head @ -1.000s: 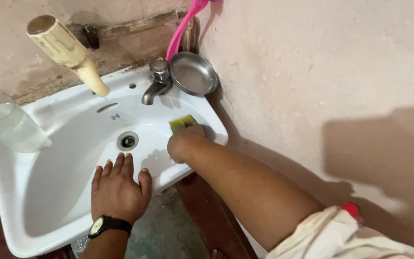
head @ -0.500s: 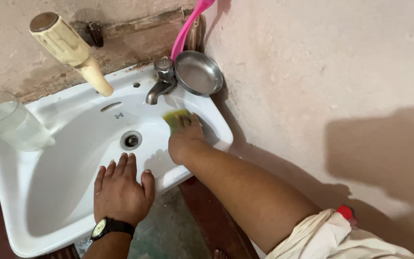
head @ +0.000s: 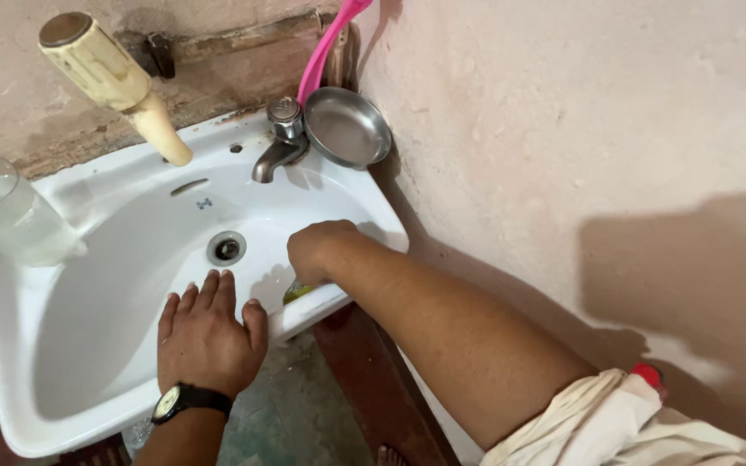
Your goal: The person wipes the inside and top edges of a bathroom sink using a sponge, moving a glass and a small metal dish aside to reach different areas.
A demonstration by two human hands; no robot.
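Note:
My right hand [head: 319, 250] is closed on a yellow-green sponge [head: 297, 292], of which only a corner shows below the fingers, pressed against the inner front-right wall of the white washbasin [head: 71, 345]. My left hand [head: 205, 332], with a dark wristwatch [head: 185, 401] on the wrist, lies flat with fingers spread on the basin's front rim. The drain [head: 227, 248] sits just beyond its fingertips. A metal tap [head: 276, 147] stands at the back of the basin.
A steel bowl [head: 346, 127] leans in the back right corner with a pink handle [head: 325, 47] behind it. A cream brush handle [head: 110, 78] sticks up at the back. A clear glass of water [head: 6, 216] stands on the left rim. The plaster wall [head: 580, 129] runs close on the right.
My right hand has pulled the sponge from the basin's back right area near the tap toward the front rim, so the sponge is now mostly hidden. My left hand stays flat on the rim.

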